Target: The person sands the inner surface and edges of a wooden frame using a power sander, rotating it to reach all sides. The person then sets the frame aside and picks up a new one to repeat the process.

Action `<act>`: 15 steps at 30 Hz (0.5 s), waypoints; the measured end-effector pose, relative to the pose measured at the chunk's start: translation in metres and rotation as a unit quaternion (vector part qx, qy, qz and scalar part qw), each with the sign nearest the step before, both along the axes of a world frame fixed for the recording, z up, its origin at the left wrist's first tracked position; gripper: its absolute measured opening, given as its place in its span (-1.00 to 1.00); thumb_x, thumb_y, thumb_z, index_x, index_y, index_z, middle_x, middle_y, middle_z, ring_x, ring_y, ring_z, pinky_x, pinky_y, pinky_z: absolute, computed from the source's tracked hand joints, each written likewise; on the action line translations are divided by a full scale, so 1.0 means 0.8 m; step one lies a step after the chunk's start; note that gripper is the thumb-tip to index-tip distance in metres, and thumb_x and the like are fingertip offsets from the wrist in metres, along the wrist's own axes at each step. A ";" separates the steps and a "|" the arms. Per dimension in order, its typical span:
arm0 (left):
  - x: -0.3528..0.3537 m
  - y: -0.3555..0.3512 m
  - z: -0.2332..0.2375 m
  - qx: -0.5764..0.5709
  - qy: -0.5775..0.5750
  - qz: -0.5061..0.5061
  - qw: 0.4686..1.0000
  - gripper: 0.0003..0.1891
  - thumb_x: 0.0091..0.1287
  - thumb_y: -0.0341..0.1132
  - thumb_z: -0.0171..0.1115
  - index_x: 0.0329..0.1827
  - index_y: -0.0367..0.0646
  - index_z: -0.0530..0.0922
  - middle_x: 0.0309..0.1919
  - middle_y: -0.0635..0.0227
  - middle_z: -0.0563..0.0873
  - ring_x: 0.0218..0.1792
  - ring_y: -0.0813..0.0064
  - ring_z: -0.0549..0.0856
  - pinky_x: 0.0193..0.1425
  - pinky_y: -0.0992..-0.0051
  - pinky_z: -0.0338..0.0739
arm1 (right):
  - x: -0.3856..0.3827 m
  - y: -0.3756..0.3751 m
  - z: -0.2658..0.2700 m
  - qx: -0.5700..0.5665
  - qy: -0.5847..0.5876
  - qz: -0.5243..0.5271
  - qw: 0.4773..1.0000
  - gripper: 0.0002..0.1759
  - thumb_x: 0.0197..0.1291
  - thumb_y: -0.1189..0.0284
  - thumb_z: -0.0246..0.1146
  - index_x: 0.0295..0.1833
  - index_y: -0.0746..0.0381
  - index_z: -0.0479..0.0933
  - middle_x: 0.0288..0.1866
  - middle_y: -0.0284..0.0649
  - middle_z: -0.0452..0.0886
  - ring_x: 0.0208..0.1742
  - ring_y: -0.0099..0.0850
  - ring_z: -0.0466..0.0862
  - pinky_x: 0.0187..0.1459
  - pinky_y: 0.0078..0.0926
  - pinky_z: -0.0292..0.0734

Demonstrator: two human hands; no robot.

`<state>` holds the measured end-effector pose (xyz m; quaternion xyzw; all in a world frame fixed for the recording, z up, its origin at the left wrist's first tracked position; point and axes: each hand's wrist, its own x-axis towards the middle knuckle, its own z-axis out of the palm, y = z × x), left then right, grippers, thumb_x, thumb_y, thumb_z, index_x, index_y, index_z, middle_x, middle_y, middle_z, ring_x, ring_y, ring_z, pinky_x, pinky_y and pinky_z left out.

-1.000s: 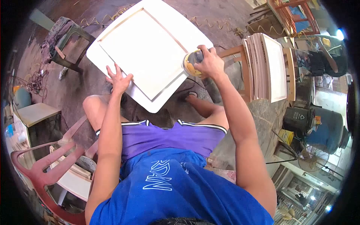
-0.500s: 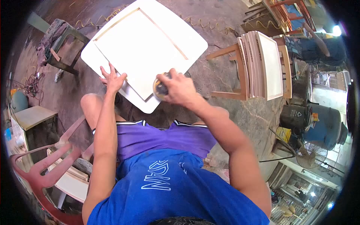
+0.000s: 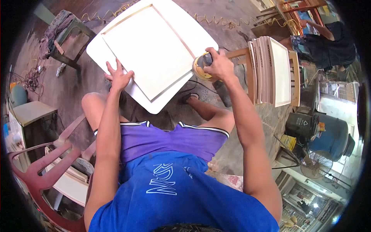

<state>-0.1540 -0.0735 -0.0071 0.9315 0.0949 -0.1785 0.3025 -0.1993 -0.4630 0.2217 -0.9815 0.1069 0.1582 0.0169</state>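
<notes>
A pale framed panel lies on a white table with rounded corners. My left hand rests at the panel's near left edge, its fingers spread. My right hand is wrapped round a yellow and black power sander, which sits against the panel's right edge near its right corner. The underside of the sander is hidden.
Several panels stand upright on a wooden stand at the right, with a co-worker beyond. A cloth-covered stool stands at the left, a red plastic chair at lower left. A coiled yellow hose runs behind the table.
My right hand has moved right and slightly up with the sander, from the panel's near edge to its right corner. The co-worker at the right has shifted. My left hand has stayed nearly still.
</notes>
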 end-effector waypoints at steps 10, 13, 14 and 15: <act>0.002 0.000 0.001 0.006 -0.003 -0.002 1.000 0.26 0.14 0.23 0.47 0.86 0.22 -0.09 0.76 -0.17 -0.49 0.60 -0.82 -0.34 0.67 -0.50 -0.14 | -0.010 0.022 -0.004 0.023 -0.008 0.035 0.999 -0.15 0.01 0.17 0.54 0.49 -0.22 0.43 0.22 0.00 0.57 0.16 0.10 0.76 0.17 0.04 0.73; 0.004 0.000 0.007 0.005 0.012 0.003 1.000 0.25 0.14 0.21 0.47 0.86 0.22 -0.09 0.76 -0.17 -0.49 0.61 -0.81 -0.34 0.68 -0.49 -0.14 | -0.019 0.051 0.004 0.022 0.063 0.102 0.993 -0.12 -0.03 0.17 0.57 0.49 -0.24 0.44 0.24 -0.03 0.58 0.15 0.05 0.77 0.16 0.01 0.75; 0.002 -0.001 0.005 0.003 0.009 0.002 1.000 0.25 0.14 0.21 0.46 0.86 0.20 -0.08 0.76 -0.17 -0.49 0.61 -0.80 -0.34 0.68 -0.49 -0.14 | -0.030 0.070 0.010 0.041 0.058 0.133 0.989 -0.12 -0.04 0.20 0.58 0.49 -0.24 0.45 0.24 -0.04 0.58 0.16 0.04 0.78 0.16 0.00 0.75; 0.000 -0.001 0.002 0.001 0.009 0.000 1.000 0.25 0.14 0.21 0.46 0.86 0.20 -0.08 0.76 -0.17 -0.49 0.61 -0.80 -0.34 0.68 -0.49 -0.14 | -0.038 0.092 0.013 0.047 0.074 0.156 0.984 -0.12 -0.04 0.24 0.59 0.48 -0.24 0.46 0.23 -0.05 0.57 0.16 0.03 0.77 0.16 -0.01 0.75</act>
